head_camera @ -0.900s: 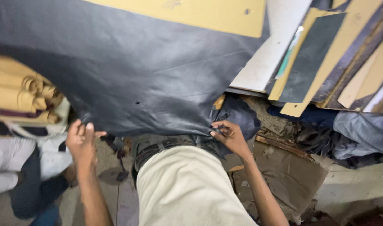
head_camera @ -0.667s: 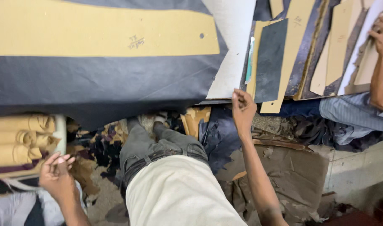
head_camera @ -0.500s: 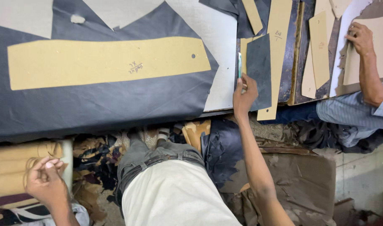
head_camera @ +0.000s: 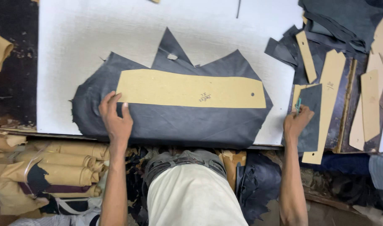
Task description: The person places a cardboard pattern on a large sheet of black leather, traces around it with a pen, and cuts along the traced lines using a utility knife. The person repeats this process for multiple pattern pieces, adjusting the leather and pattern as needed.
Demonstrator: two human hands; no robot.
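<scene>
A white cutting board [head_camera: 158, 29] is laid on the table, and it is taken as the landmark. A dark leather hide [head_camera: 174, 121] is spread over the board's near half, its lower edge hanging past the board's front. The hide is judged soft, limp and fairly light, likely to slide or wrinkle when tugged, so it is best pinned flat with a palm or taken at its edge.

On the hide, a long tan card pattern [head_camera: 191, 88] is laid lengthwise; it is judged stiff and thin, easily shifted unless pressed down.

The left hand [head_camera: 115, 119] is laid flat on the hide at the pattern's left end, fingers spread and closed on nothing. Just off the board's right edge, the right hand [head_camera: 297, 121] is closed around a small green-handled tool [head_camera: 298, 104], over a dark leather piece [head_camera: 311, 117].

Compared with half a second ago, the left hand has come up from below the table onto the hide, and the right hand is now seen gripping the tool.
</scene>
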